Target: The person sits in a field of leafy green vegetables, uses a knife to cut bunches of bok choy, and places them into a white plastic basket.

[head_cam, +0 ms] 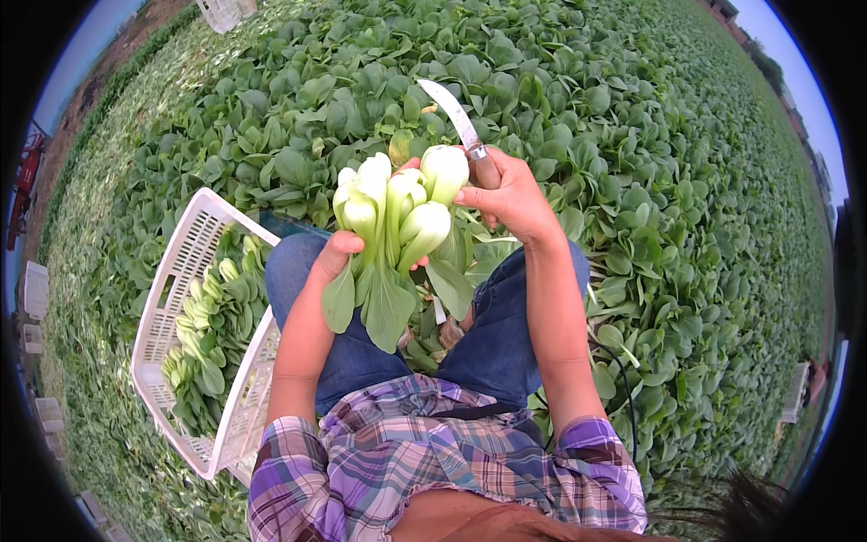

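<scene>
My left hand (339,254) is wrapped around a bunch of several bok choy heads (389,217), their pale cut bases up and green leaves hanging down. In my right hand (508,193) is a curved-blade knife (460,122) with a wooden handle, its tip pointing up and to the left. The thumb of that same hand touches another bok choy head (445,173) at the right side of the bunch. Both hands are above my knees. Some of my left fingers are hidden behind the stems.
At my left stands a white slatted plastic crate (166,271) with bok choy (217,325) inside. Growing bok choy plants (650,223) spread ahead and to the right. A black cable (626,393) runs beside my right arm. Another white crate (227,13) stands far ahead.
</scene>
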### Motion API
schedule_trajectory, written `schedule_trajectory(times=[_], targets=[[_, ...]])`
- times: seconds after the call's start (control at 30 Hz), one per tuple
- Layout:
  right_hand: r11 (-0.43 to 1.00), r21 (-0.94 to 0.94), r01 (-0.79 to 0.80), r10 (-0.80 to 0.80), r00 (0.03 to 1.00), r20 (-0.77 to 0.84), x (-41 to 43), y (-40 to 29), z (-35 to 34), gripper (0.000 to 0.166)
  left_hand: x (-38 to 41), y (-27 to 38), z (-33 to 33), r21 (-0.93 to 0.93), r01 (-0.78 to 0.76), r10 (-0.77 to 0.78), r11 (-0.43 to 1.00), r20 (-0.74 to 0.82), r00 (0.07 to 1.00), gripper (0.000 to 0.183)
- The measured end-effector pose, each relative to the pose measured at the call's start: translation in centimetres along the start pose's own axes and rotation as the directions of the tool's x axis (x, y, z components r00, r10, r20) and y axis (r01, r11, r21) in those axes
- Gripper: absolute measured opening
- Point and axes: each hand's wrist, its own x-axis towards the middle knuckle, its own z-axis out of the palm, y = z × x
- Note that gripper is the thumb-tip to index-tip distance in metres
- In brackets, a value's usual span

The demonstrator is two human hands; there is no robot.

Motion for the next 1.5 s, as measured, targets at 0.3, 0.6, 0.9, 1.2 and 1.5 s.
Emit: schedule_trajectory(times=[0.3, 0.6, 0.9, 1.2, 1.5], targets=[[0.983, -0.184, -0.001, 0.018, 0.995, 0.094, -0.7, -0.3, -1.1, 0.047, -0.1, 0.6, 1.1, 0.078, 0.058, -0.051, 0.995, -0.098, 0.994, 0.108], [0.664, -0.72, 0.202, -0.292, 0.956, -0.002, -0.1, 1.6, -2.0, 0.039, -0.3, 0.4, 0.2, 0.339, 0.097, -0.044, 0.936, -0.162, 0.986, 0.108], [0.467, -0.882, -0.062, -0.513, 0.793, -0.328, 0.0, 2.2, -3.8, 0.034, -0.7, 0.1, -0.6, 0.35, 0.08, -0.013, 0.933, -0.189, 0.982, 0.105], [0.961, 0.242, 0.132, -0.166, 0.978, 0.125, -0.2, 2.0, 0.6, 0.089, -2.2, -0.6, -1.5, -0.028, 0.054, -0.058, 0.998, -0.159, 0.986, 0.1], [0.959, 0.22, 0.177, -0.131, 0.969, -0.209, -0.4, 1.1, -0.7, 0.067, -1.0, 1.9, 0.6, -0.015, -0.189, 0.186, 0.982, -0.11, 0.976, 0.117]])
